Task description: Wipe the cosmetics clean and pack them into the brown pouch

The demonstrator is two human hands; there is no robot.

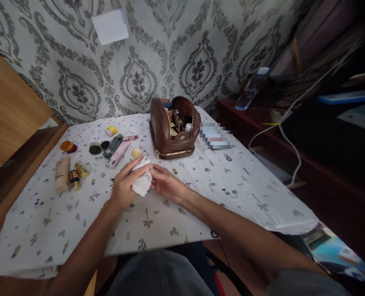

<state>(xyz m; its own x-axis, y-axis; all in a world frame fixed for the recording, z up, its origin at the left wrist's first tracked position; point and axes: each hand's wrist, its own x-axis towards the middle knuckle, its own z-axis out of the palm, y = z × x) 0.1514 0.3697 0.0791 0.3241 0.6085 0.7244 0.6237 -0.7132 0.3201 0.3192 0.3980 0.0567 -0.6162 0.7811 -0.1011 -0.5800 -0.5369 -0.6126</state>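
A crumpled white tissue (143,183) is between my two hands above the patterned tablecloth. My left hand (125,183) has its fingers closed over the tissue from the left. From the right, my right hand (166,183) meets it with bent fingers; whether something else sits inside the tissue is hidden. Just beyond my hands lies a small cream-coloured round lid or jar (136,153). Farther back stands a brown cosmetic bag (173,142), unzipped, with several bottles and jars inside. A dark small item peeks out left of my left hand, mostly covered.
To the left lie a beige tube (62,174), small gold-and-black bottles (74,179), a red jar with an orange lid (68,147), a dark green jar (95,148), a pink tube (119,153) and a yellow-lidded jar (111,131). A water bottle (251,89) stands at right.
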